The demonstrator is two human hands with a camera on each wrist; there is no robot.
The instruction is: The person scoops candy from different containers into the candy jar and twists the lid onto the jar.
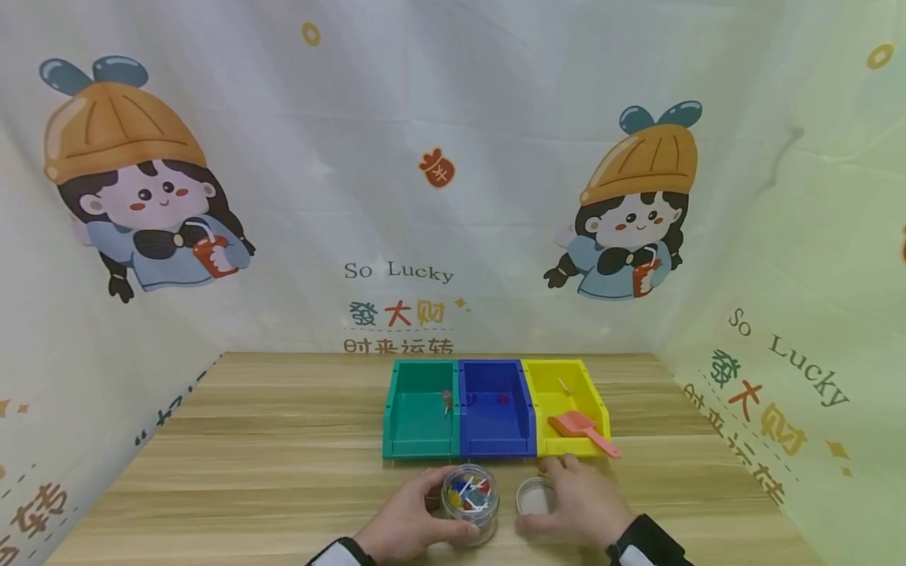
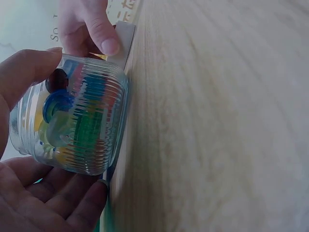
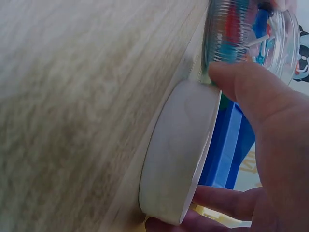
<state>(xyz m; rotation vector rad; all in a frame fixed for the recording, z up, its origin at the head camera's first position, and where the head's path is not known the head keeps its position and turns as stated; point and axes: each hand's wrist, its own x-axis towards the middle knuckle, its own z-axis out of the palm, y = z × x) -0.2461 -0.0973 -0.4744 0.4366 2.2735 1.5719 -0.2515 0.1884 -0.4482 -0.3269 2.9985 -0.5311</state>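
My left hand (image 1: 405,517) holds a clear ribbed jar (image 1: 473,503), thumb on one side and fingers on the other. The jar stands open on the table, with small coloured pieces and white sticks inside. In the left wrist view the jar (image 2: 82,116) shows blue, green, yellow and red pieces through its wall. Just right of it, my right hand (image 1: 587,503) has its thumb and fingers around the edge of a round white lid (image 1: 535,498). That lid (image 3: 181,150) rests on the table in the right wrist view.
Behind the hands, a green bin (image 1: 425,448), a blue bin (image 1: 497,448) and a yellow bin (image 1: 555,377) stand joined in a row. Small pieces lie in each. A pink scoop (image 1: 580,424) rests in the yellow bin, its handle over the front edge. Printed cloth surrounds the wooden table (image 1: 283,440).
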